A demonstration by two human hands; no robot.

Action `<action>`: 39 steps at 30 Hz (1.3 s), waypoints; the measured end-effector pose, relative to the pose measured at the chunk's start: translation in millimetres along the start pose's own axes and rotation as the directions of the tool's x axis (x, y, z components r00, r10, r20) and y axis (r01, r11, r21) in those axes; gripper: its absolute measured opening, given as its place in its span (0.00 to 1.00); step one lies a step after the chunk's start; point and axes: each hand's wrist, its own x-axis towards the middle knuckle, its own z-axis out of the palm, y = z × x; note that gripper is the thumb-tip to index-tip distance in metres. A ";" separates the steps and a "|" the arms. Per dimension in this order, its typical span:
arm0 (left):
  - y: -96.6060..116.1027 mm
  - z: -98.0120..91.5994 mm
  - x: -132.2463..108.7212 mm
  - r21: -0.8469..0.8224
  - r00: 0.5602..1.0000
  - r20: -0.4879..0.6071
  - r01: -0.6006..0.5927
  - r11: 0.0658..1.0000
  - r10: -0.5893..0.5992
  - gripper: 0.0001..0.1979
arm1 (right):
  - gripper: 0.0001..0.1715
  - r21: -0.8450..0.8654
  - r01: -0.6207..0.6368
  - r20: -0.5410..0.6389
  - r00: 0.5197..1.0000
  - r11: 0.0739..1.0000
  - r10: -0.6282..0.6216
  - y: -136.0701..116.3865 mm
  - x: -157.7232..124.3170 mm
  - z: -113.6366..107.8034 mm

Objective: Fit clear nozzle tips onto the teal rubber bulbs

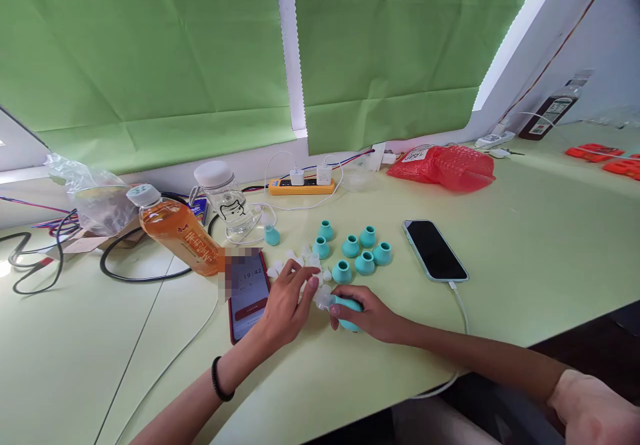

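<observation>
Phone (247, 291) reads 19:42; right fingers (345, 293) grip teal cup (349, 310), left fingers (306, 279) spread on white pieces (313, 259).

Phone screen (249, 286): digits "19:42", with a red button below them, its wording too small to read.
Orange drink bottle label (196, 247): printed characters, not legible.
Red bag sticker (417, 155): print unreadable.

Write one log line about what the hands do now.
left hand: touches white pieces | right hand: grips teal cap | nearby: spare caps, red phone
</observation>
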 end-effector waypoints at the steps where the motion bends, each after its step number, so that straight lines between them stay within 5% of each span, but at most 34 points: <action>1: 6.7 -1.8 -0.4 -0.050 0.996 0.086 0.027 0.998 -0.023 0.13 | 0.15 -0.015 0.011 0.012 1.000 1.000 -0.011 -0.3 -0.9 1.2; 7: 22.5 -2.1 -0.1 -0.316 0.884 0.429 0.342 0.885 -0.188 0.20 | 0.14 -0.055 0.033 0.113 0.993 0.998 -0.027 -6.0 -6.3 2.7; 12: 14.1 -0.1 0.9 -0.611 0.744 0.648 0.635 0.473 -0.163 0.20 | 0.16 -0.219 0.156 0.236 0.966 0.963 -0.103 -11.6 -10.2 -0.8; 15: 10.7 0.1 3.0 -0.669 0.732 0.661 0.675 0.310 -0.166 0.19 | 0.11 -0.388 0.300 0.216 0.949 0.872 -0.230 -19.9 -11.9 -9.9; 18: 13.3 1.1 3.6 -0.562 0.798 0.529 0.584 0.585 -0.289 0.18 | 0.13 -0.378 0.348 -0.015 0.924 0.858 -0.382 -36.0 -8.6 -30.0; 21: 15.9 6.9 -1.1 -0.217 0.878 0.396 0.374 0.902 -0.268 0.11 | 0.17 -0.403 0.423 -0.284 0.785 0.811 -0.551 -53.2 4.6 -59.5; 23: 14.2 14.0 -6.3 -0.009 0.899 0.402 0.195 0.981 -0.175 0.09 | 0.17 -0.525 0.307 -0.303 0.804 0.794 -0.511 -59.1 19.0 -80.5; 26: 6.4 26.4 -13.8 0.250 0.902 0.431 -0.091 0.964 -0.027 0.07 | 0.18 -0.632 0.210 -0.271 0.842 0.746 -0.467 -54.6 44.8 -107.2; 29: -2.8 36.1 -17.8 0.462 0.910 0.410 -0.263 0.847 0.059 0.09 | 0.17 -0.704 0.151 -0.197 0.898 0.694 -0.394 -38.5 68.2 -123.5; 39: -6.8 27.8 -7.9 0.660 0.955 0.283 -0.265 0.703 0.094 0.13 | 0.13 -0.847 0.030 -0.125 0.959 0.530 -0.254 -4.7 92.3 -138.9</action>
